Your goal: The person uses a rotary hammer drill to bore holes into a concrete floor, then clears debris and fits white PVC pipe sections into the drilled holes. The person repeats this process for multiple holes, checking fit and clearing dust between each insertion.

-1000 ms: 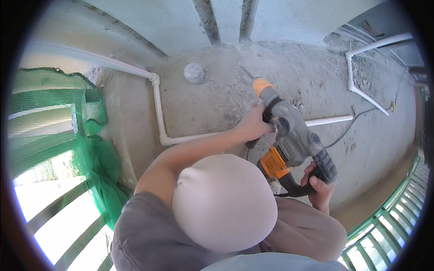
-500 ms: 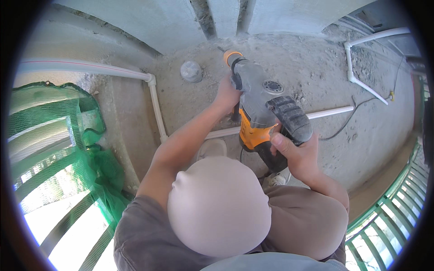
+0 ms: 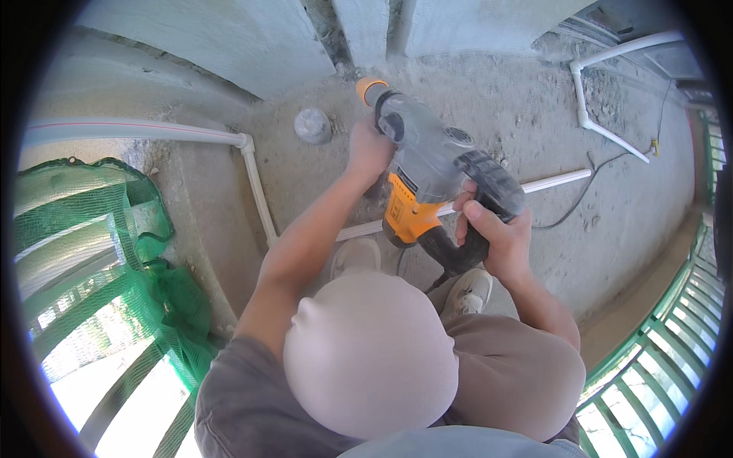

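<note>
An orange and grey rotary hammer drill point(image 3: 427, 153) is held out in front of me, its orange-ringed chuck pointing up and left toward the foot of the wall. Near the chuck, my left hand point(image 3: 372, 145) is closed at the front of the tool; part of its grip is hidden behind the body. My right hand point(image 3: 496, 233) wraps the black rear handle, thumb on the near side. The chuck end lies close to the grooves point(image 3: 328, 34) cut in the wall; no bit shows clearly beyond it.
White pipes point(image 3: 258, 191) run along the left, with another pipe point(image 3: 557, 181) across the floor behind the drill. A wrapped round stub point(image 3: 313, 126) rises left of the chuck. A dark cable point(image 3: 584, 200) lies right. Green netting point(image 3: 164, 298) covers the left railing; a green railing point(image 3: 657, 359) curves at right.
The drill and both hands have shifted slightly left, and the chuck end has risen nearer the wall. The drill body has tilted, showing more of its orange side.
</note>
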A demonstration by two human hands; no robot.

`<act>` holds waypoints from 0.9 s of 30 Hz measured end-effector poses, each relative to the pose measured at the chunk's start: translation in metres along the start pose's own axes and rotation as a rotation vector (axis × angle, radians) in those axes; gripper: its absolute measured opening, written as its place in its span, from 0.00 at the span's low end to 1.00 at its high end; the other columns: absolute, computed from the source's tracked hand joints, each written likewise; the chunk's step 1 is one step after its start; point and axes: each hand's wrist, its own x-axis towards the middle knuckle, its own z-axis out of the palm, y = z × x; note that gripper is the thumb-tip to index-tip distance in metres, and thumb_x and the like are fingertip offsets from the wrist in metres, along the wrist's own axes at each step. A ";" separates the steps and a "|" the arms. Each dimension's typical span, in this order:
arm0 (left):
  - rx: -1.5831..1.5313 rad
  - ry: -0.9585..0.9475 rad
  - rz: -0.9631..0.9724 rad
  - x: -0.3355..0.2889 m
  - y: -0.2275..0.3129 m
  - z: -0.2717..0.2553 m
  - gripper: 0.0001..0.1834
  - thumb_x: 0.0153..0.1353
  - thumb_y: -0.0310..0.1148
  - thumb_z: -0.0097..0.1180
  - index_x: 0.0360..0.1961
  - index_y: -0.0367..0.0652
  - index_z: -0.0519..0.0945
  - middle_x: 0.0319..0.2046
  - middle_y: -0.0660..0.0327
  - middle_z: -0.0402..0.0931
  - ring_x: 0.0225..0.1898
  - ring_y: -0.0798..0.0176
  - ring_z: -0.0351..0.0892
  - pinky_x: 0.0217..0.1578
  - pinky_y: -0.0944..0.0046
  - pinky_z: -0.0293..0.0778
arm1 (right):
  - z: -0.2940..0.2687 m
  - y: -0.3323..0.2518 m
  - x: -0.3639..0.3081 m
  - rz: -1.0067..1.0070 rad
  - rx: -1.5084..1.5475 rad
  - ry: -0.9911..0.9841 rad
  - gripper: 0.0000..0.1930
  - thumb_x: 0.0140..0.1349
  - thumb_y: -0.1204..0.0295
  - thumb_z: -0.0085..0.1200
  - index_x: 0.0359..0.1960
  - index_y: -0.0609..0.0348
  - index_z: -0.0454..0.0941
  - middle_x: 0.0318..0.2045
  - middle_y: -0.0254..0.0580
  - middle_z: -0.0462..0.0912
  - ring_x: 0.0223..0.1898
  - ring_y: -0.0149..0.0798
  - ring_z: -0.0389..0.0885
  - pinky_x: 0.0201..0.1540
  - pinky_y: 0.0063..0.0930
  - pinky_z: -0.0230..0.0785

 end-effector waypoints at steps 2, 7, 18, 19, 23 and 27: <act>0.079 0.002 0.054 -0.010 0.007 -0.002 0.12 0.53 0.22 0.67 0.39 0.31 0.85 0.29 0.50 0.85 0.33 0.54 0.87 0.37 0.55 0.79 | -0.008 0.001 -0.005 0.021 0.092 0.035 0.20 0.65 0.70 0.67 0.53 0.69 0.77 0.36 0.48 0.83 0.26 0.36 0.82 0.30 0.30 0.77; 0.180 -0.042 -0.044 -0.023 0.014 -0.006 0.12 0.50 0.28 0.70 0.34 0.32 0.85 0.27 0.46 0.85 0.33 0.45 0.87 0.38 0.52 0.78 | -0.015 0.006 -0.013 0.054 0.195 0.085 0.21 0.63 0.74 0.64 0.55 0.71 0.76 0.36 0.50 0.84 0.24 0.38 0.82 0.26 0.32 0.75; 0.605 0.001 0.285 0.033 0.041 -0.018 0.22 0.61 0.40 0.62 0.48 0.30 0.83 0.41 0.42 0.87 0.50 0.41 0.87 0.53 0.46 0.80 | -0.094 -0.002 -0.070 -0.036 0.082 0.349 0.27 0.52 0.77 0.62 0.56 0.74 0.76 0.37 0.54 0.83 0.21 0.42 0.81 0.24 0.32 0.74; 0.716 0.011 0.204 0.062 0.038 -0.022 0.25 0.62 0.41 0.60 0.52 0.29 0.81 0.49 0.41 0.84 0.54 0.39 0.85 0.56 0.43 0.78 | -0.104 0.003 -0.073 -0.048 0.101 0.382 0.26 0.52 0.77 0.62 0.55 0.74 0.76 0.37 0.54 0.83 0.21 0.42 0.81 0.23 0.33 0.74; 0.929 0.203 0.125 0.123 -0.008 -0.028 0.32 0.64 0.42 0.57 0.63 0.29 0.74 0.71 0.42 0.68 0.62 0.38 0.79 0.60 0.42 0.76 | -0.137 0.035 -0.091 0.013 0.226 0.471 0.23 0.54 0.77 0.61 0.54 0.71 0.77 0.35 0.52 0.83 0.22 0.43 0.81 0.24 0.34 0.75; 1.083 0.133 0.101 0.124 -0.010 -0.025 0.32 0.64 0.41 0.55 0.65 0.32 0.71 0.76 0.42 0.59 0.66 0.38 0.76 0.62 0.44 0.76 | -0.165 0.070 -0.097 0.121 0.326 0.464 0.21 0.56 0.76 0.61 0.53 0.65 0.75 0.35 0.46 0.81 0.26 0.41 0.81 0.28 0.39 0.77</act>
